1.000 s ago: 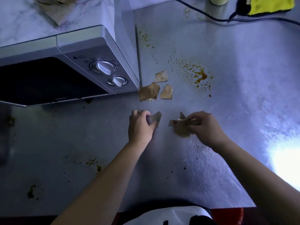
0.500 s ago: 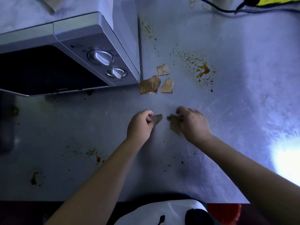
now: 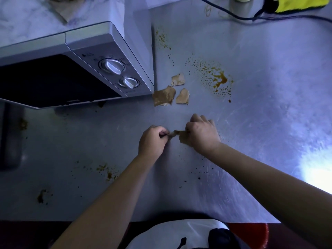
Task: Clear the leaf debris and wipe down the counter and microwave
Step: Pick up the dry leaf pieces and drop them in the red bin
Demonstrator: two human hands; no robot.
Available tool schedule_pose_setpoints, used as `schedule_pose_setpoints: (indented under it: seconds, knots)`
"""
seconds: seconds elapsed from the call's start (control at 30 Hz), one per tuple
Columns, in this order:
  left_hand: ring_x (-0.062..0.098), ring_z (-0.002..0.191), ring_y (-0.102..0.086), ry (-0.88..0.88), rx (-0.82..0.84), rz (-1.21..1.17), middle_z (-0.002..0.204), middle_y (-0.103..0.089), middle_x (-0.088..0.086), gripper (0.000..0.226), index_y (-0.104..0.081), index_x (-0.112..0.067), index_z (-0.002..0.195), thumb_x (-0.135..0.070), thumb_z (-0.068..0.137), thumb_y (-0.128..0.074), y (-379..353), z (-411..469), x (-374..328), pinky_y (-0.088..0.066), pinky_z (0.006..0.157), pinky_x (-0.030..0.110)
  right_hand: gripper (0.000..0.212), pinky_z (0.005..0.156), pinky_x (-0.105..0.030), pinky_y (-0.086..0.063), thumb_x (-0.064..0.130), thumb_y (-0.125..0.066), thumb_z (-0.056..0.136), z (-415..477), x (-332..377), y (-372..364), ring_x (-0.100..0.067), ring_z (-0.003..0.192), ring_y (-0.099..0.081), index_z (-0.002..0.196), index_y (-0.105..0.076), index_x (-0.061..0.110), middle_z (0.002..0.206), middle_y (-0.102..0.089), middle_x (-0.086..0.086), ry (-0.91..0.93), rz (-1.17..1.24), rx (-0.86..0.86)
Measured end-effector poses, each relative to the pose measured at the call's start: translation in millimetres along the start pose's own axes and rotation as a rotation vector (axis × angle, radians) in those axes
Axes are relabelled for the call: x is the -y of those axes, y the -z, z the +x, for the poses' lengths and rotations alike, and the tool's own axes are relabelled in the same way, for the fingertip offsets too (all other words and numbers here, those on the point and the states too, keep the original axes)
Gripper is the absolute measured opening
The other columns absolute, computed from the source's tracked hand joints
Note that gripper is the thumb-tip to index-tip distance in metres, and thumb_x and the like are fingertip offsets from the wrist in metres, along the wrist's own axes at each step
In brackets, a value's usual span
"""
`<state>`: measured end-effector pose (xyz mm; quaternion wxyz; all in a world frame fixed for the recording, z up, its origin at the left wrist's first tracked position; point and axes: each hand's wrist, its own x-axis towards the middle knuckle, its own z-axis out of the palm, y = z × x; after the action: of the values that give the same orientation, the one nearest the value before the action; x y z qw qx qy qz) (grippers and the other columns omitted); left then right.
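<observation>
At the middle of the steel counter (image 3: 260, 133), my left hand (image 3: 152, 139) pinches a small dry brown leaf piece (image 3: 173, 133). Right beside it, my right hand (image 3: 202, 134) grips a larger brown leaf piece (image 3: 183, 138), and the two pieces touch. Three more leaf pieces (image 3: 164, 96) lie at the front right corner of the silver microwave (image 3: 100, 56), which has two dials. Brown splatter stains (image 3: 214, 78) mark the counter right of those pieces.
More dried brown spots (image 3: 107, 173) dot the counter near its front left. A yellow cloth (image 3: 300, 2) and a black cable (image 3: 233, 16) lie at the far edge. Brown leaf debris (image 3: 62, 6) sits on the microwave's top. A red object (image 3: 251, 232) stands below the counter's front edge.
My right hand moved left until its leaf piece met the one in my left hand. The view shifted slightly.
</observation>
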<state>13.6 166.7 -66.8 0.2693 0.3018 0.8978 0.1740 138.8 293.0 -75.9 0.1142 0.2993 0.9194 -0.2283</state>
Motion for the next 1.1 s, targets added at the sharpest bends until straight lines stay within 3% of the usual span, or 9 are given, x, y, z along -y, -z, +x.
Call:
schedule_pose_setpoints:
  seconds: [0.17, 0.37, 0.57, 0.67, 0.77, 0.87, 0.93, 1.0, 1.1]
  knots:
    - [0.012, 0.083, -0.065, 0.033, -0.037, -0.185, 0.087, -0.07, -0.007, 0.006, -0.077, -0.018, 0.09, -0.019, 0.085, -0.075, 4, -1, 1, -0.048, 0.071, 0.02, 0.035, 0.083, -0.038, -0.038, 0.046, -0.064, 0.087, 0, -3, -4, -0.032, 0.104, -0.055, 0.101, -0.065, 0.014, 0.104, -0.064, -0.007, 0.039, -0.001, -0.058]
    - [0.013, 0.089, -0.069, 0.204, -0.007, -0.446, 0.094, -0.075, -0.006, 0.012, -0.078, -0.021, 0.098, -0.021, 0.087, -0.073, 7, 1, -5, -0.049, 0.076, 0.021, 0.029, 0.083, -0.04, -0.044, 0.022, -0.058, 0.093, -12, -11, 6, -0.035, 0.102, -0.055, 0.118, -0.062, 0.009, 0.107, -0.067, -0.014, 0.04, 0.123, -0.002]
    - [0.017, 0.087, -0.071, 0.213, 0.151, -0.636, 0.088, -0.077, -0.004, 0.011, -0.08, -0.025, 0.088, -0.018, 0.079, -0.078, 10, -8, -15, -0.054, 0.084, 0.032, 0.044, 0.071, -0.019, -0.05, -0.001, -0.071, 0.083, -42, -18, 23, -0.005, 0.073, -0.066, 0.12, -0.062, 0.021, 0.082, -0.072, 0.013, -0.031, 1.018, -0.047]
    - [0.013, 0.088, -0.071, 0.168, 0.319, -0.737, 0.092, -0.078, -0.002, 0.02, -0.08, -0.029, 0.087, -0.02, 0.07, -0.075, 11, -15, -25, -0.055, 0.089, 0.033, 0.037, 0.077, -0.035, -0.056, -0.008, -0.072, 0.083, -51, -18, 21, -0.015, 0.076, -0.067, 0.111, -0.069, 0.015, 0.087, -0.071, -0.004, -0.149, 1.349, -0.046]
    - [0.017, 0.095, -0.07, 0.126, 0.485, -0.789, 0.099, -0.077, 0.002, 0.021, -0.08, -0.028, 0.093, -0.025, 0.073, -0.074, 10, -17, -32, -0.053, 0.095, 0.036, 0.009, 0.081, -0.053, -0.053, -0.009, -0.072, 0.082, -58, -22, 17, -0.037, 0.083, -0.065, 0.085, -0.075, -0.002, 0.096, -0.065, -0.021, -0.17, 1.361, -0.081]
    - [0.024, 0.103, -0.069, 0.136, 0.592, -0.838, 0.105, -0.076, 0.005, 0.026, -0.08, -0.027, 0.097, -0.032, 0.072, -0.075, 13, -14, -35, -0.052, 0.098, 0.039, 0.003, 0.078, -0.05, -0.052, -0.01, -0.071, 0.082, -60, -28, 19, -0.043, 0.087, -0.063, 0.079, -0.072, -0.009, 0.093, -0.063, -0.022, -0.159, 1.403, -0.082]
    - [0.022, 0.099, -0.07, 0.121, 0.627, -0.874, 0.106, -0.076, 0.006, 0.017, -0.08, -0.026, 0.098, -0.022, 0.084, -0.07, 15, -8, -37, -0.054, 0.095, 0.035, 0.007, 0.074, -0.048, -0.048, -0.01, -0.069, 0.082, -54, -32, 24, -0.038, 0.079, -0.062, 0.081, -0.066, -0.016, 0.089, -0.062, -0.033, -0.178, 1.444, -0.049]
    - [0.02, 0.095, -0.07, 0.128, 0.539, -0.859, 0.104, -0.076, 0.005, 0.02, -0.079, -0.025, 0.098, -0.013, 0.093, -0.064, 15, 1, -42, -0.056, 0.09, 0.031, 0.01, 0.072, -0.044, -0.046, -0.01, -0.068, 0.082, -43, -37, 32, -0.034, 0.074, -0.06, 0.081, -0.062, -0.018, 0.088, -0.061, -0.04, -0.2, 1.413, -0.052]
    - [0.019, 0.106, -0.067, 0.109, 0.105, -0.439, 0.112, -0.072, -0.003, 0.025, -0.071, -0.023, 0.117, -0.015, 0.095, -0.063, 12, 21, -45, -0.052, 0.094, 0.028, 0.004, 0.074, -0.051, -0.049, -0.007, -0.068, 0.082, -15, -44, 49, -0.039, 0.078, -0.06, 0.078, -0.066, -0.007, 0.092, -0.061, -0.03, -0.163, 1.141, -0.134]
